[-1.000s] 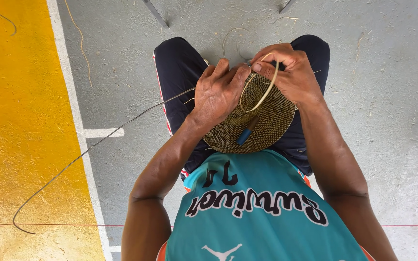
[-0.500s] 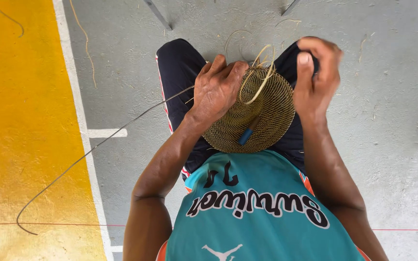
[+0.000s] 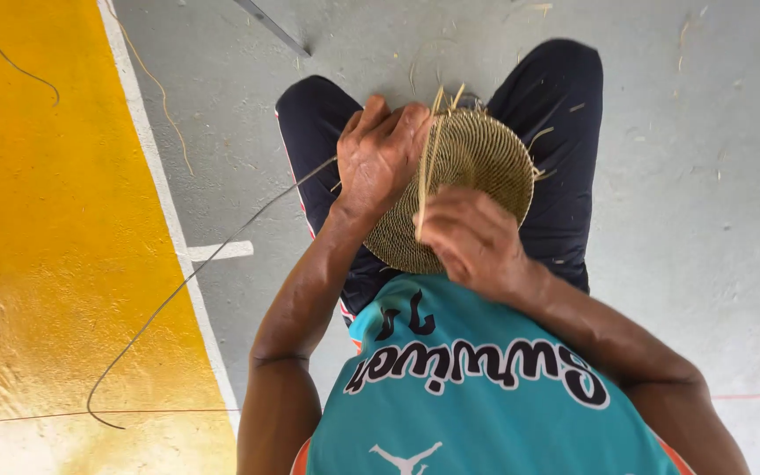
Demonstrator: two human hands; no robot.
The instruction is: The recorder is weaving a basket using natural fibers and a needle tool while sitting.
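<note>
A round woven disc (image 3: 477,163) of tan fibre rests on my lap, over dark trousers. My left hand (image 3: 380,154) grips the disc's left edge, fingers curled over the rim. My right hand (image 3: 468,237) sits near my chest, over the disc's lower part, pinching a thin pale straw strand (image 3: 426,167) pulled taut down across the disc. Short straw ends (image 3: 449,97) stick up at the disc's far rim. A long thin reed (image 3: 186,281) trails from under my left hand out to the left over the floor.
Grey concrete floor (image 3: 688,176) lies ahead and to the right, with scattered straw bits. A white painted line (image 3: 156,176) borders a yellow floor area (image 3: 37,220) on the left. A metal rod (image 3: 270,26) lies at the top.
My right hand has come down from the disc's far right rim toward my chest, drawing the straw strand tight across the disc. The left hand has kept its grip.
</note>
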